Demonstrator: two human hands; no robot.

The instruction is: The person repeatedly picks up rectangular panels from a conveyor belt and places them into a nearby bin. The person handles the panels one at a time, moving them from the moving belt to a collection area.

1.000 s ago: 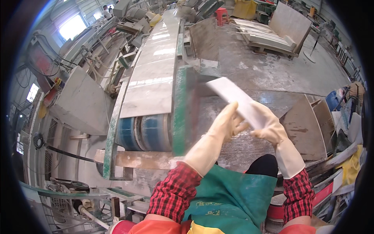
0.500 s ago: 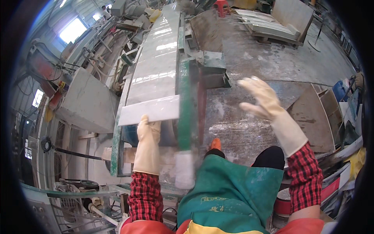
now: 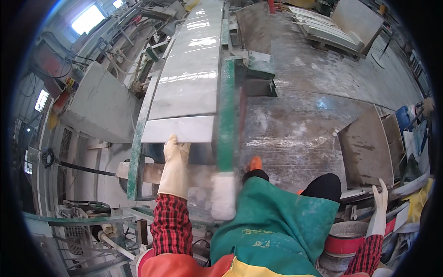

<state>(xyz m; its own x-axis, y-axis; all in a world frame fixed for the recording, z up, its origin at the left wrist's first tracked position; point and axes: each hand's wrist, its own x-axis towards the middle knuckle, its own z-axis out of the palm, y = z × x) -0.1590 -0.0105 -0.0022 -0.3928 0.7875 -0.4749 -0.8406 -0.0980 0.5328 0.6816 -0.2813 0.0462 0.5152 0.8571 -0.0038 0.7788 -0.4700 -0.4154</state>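
- The pale stone slab (image 3: 179,129) lies flat across the near end of a long conveyor (image 3: 194,69), crosswise to it and just behind a run of glossy grey slabs (image 3: 196,55) that stretch away up the line. Its near edge juts over the end of the machine, seemingly so a hand can get at it.
- The conveyor has a green metal side rail (image 3: 226,115) along its right edge, which keeps the stone in line; a white padded wrap (image 3: 223,196) covers the rail's near end, probably to cushion knocks.
- A wet, grey concrete floor (image 3: 314,92) spreads to the right, with brown boards (image 3: 367,147) leaning at its edge.
- The person wears a green apron (image 3: 277,221) and red plaid sleeves; an orange boot toe (image 3: 254,163) shows below the rail.
- A red and grey bucket (image 3: 344,237) stands low on the right, just beside the right arm.
- The left hand (image 3: 176,161), in a cream rubber glove, reaches up with fingertips against the slab's near edge, palm open, pressing or steadying and not clenched round it.
- The right hand (image 3: 379,207), also gloved, hangs at the side with fingers spread, empty and well apart from the slab.
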